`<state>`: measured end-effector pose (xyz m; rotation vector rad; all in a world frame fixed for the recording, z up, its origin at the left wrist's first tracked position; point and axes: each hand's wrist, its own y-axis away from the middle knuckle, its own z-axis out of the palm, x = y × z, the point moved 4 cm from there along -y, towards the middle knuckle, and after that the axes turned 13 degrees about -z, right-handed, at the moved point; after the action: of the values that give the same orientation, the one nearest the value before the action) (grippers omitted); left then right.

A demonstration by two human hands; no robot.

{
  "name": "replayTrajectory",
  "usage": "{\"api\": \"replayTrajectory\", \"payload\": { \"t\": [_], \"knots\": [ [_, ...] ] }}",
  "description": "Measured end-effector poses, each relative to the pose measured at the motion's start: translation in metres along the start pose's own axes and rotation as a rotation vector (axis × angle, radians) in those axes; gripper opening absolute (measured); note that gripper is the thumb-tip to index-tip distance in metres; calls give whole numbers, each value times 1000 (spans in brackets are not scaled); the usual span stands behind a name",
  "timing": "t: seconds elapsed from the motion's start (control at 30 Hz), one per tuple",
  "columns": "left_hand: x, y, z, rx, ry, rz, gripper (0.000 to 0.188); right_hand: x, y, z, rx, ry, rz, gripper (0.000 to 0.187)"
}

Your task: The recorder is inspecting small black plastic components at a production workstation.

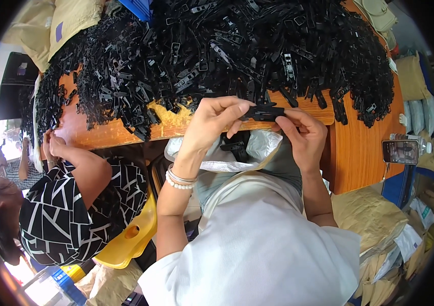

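A long black plastic part, clip-like in shape, is held level between my two hands just over the table's front edge. My left hand pinches its left end between thumb and fingers. At the other end, the thumb and fingers of my right hand close on it. Below, a white sack lies open across my lap with some black parts inside. Beyond my hands spreads a big heap of similar black plastic parts, several with greyish shiny pieces.
The brown wooden table carries the heap. On my left a person in a black-and-white patterned top sits on a yellow chair, hands at the table edge. A phone stands at the right. Paper sacks lie behind on the right.
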<state>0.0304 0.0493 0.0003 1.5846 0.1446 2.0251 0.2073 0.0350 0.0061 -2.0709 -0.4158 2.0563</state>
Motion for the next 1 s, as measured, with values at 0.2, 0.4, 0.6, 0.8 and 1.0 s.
{"api": "replayTrajectory", "payload": {
  "t": [0.2, 0.4, 0.6, 0.8, 1.0],
  "knots": [
    [-17, -4, -5, 159, 175, -33, 31, -4, 5, 7, -63, 174, -51, 10],
    [-17, 0, -5, 289, 11, -12, 37, 3, 10, 9, -11, 14, 91, 10],
    [-23, 0, 6, 296, 36, -8, 34, 6, 9, 13, -16, 50, 149, 11],
    [-29, 0, 21, 259, -64, 107, 14, 4, 11, 12, -51, 124, -91, 8],
    [-22, -1, 22, 135, -203, 233, 15, 18, 10, 7, 37, -154, 177, 10]
  ]
}}
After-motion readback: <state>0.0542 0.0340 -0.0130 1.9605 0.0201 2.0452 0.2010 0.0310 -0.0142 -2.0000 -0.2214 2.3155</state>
